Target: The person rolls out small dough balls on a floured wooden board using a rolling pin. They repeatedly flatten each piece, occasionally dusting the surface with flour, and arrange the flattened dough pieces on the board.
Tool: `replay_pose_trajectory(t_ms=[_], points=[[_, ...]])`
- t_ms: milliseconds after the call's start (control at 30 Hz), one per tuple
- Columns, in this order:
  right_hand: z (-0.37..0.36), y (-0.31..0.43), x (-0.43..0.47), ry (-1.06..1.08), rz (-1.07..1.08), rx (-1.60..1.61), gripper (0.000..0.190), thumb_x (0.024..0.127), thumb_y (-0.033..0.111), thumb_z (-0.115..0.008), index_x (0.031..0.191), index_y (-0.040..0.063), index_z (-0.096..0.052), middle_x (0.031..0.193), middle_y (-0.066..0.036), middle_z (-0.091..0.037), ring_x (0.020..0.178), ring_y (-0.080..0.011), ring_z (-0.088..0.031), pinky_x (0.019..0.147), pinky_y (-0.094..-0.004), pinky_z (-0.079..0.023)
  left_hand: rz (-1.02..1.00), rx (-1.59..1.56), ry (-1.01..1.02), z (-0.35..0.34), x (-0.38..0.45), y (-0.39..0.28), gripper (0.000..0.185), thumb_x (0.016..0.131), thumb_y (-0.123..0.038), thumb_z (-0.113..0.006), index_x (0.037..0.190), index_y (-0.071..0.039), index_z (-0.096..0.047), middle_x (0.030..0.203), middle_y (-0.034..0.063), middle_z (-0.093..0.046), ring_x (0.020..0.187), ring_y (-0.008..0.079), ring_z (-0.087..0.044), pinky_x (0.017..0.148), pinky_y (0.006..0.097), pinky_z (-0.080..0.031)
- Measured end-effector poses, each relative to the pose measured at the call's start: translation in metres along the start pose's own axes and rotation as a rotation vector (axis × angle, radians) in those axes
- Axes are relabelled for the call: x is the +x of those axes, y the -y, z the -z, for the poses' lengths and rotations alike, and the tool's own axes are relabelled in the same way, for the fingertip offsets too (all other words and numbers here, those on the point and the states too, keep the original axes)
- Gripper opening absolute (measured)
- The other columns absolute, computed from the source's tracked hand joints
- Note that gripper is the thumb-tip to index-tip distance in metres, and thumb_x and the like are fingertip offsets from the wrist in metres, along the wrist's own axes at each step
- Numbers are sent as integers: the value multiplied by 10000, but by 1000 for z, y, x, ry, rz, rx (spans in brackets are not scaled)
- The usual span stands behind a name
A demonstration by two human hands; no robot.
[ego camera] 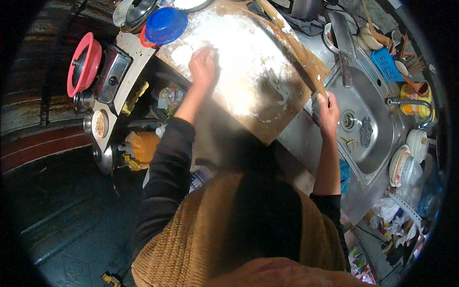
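A wooden board (263, 131) dusted with white flour lies before me. My left hand (203, 66) is over its left part, fingers bent downward, beside a round white piece (182, 54) that looks like dough. Glare and blur hide whether the fingers hold anything. At the board's right side my right hand (328, 111) grips the near end of a long wooden rolling pin (299, 48), which slants away along the board's right edge. Flour patches cling to the pin.
A blue plastic basin (166, 25) stands at the board's far left corner. Left of it are a gas stove (114, 77) and a pink basin (94, 61). At right, a steel sink (362, 154) has a cleaver-like blade (345, 68) across its edge. Stacked dishes (398, 166) stand beyond.
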State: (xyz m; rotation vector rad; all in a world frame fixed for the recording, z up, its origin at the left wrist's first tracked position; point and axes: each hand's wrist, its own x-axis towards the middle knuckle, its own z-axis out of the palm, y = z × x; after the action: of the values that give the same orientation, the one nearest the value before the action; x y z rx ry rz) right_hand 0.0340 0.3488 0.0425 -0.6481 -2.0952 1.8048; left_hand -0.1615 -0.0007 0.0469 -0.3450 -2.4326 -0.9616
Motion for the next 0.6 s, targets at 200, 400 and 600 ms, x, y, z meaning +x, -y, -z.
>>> replay_pose_trajectory(t_ms=[200,400,600], points=[[6,-16,-8,5,-28,49,284,942,244,-652,1124,25,-647,981,-11,-634,895,-95,-550,816,-258,-449,246,89,40,2,86,48,252,950,-188,-617,1122,-49,-738,1137,183,-717,1082,305,-677,955,364,-496],[6,-12,-19,-22,-71,42,259,958,215,-632,1138,30,-646,1020,1,-625,954,-94,-540,873,-251,-429,75,17,316,-47,97,69,387,1010,-258,-521,1349,-88,-601,1433,207,-524,1362,351,-463,1141,424,-336],[3,-9,-17,-39,-53,-26,228,973,214,-635,1117,38,-648,999,16,-611,922,-83,-526,844,-248,-428,-259,417,527,-97,88,75,476,1015,-336,-452,1456,-165,-497,1551,171,-392,1413,419,-356,1170,526,-259]])
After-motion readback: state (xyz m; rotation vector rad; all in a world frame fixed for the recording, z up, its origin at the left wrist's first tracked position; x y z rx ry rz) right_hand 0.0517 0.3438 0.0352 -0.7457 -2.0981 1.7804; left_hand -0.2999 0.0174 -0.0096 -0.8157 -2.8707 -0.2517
